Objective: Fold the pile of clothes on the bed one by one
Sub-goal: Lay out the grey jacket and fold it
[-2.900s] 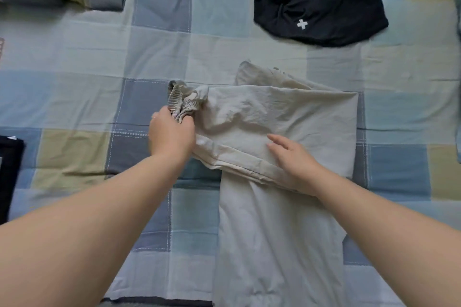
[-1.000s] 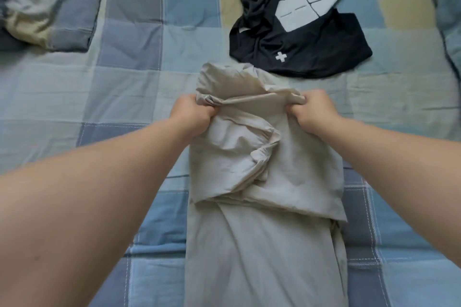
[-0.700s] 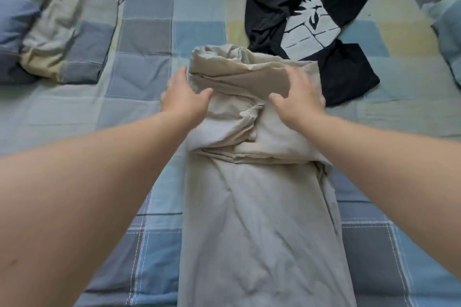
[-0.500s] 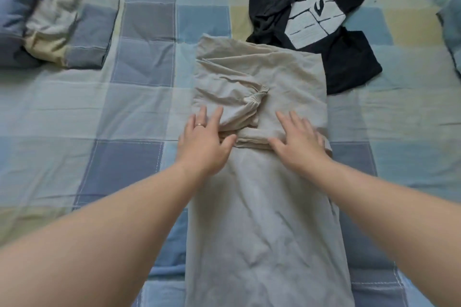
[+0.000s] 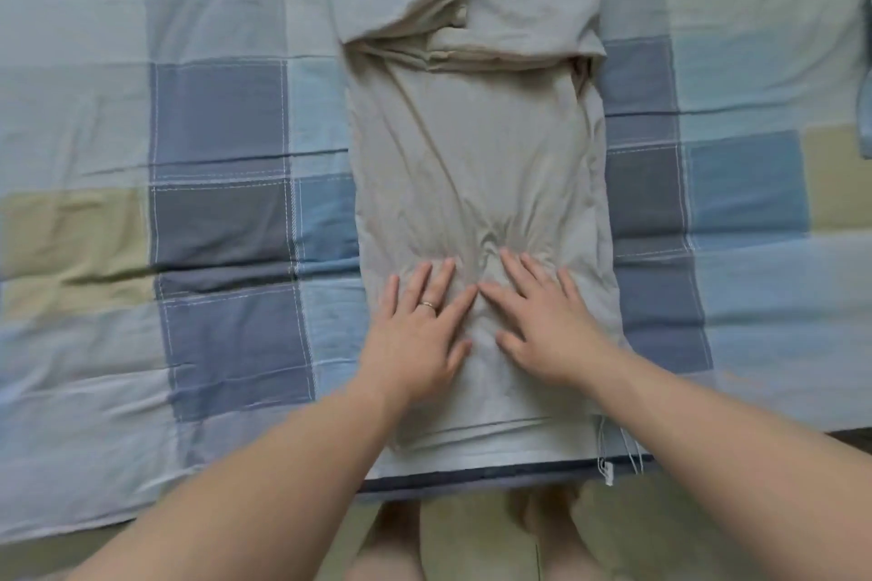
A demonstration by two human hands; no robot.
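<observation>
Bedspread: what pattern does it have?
The bedspread is checked in blue, grey and beige; head view.

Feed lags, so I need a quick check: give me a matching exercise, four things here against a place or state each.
1 left hand
2 right hand
3 beige garment
4 white threads

a at the bed's near edge
b wears a ring
c no ring showing
d pressed under both hands

Pairs: 1-b, 2-c, 3-d, 4-a

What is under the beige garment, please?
The checked quilt shows around the beige garment; the part beneath is covered. The left hand and right hand press flat on top.
</observation>
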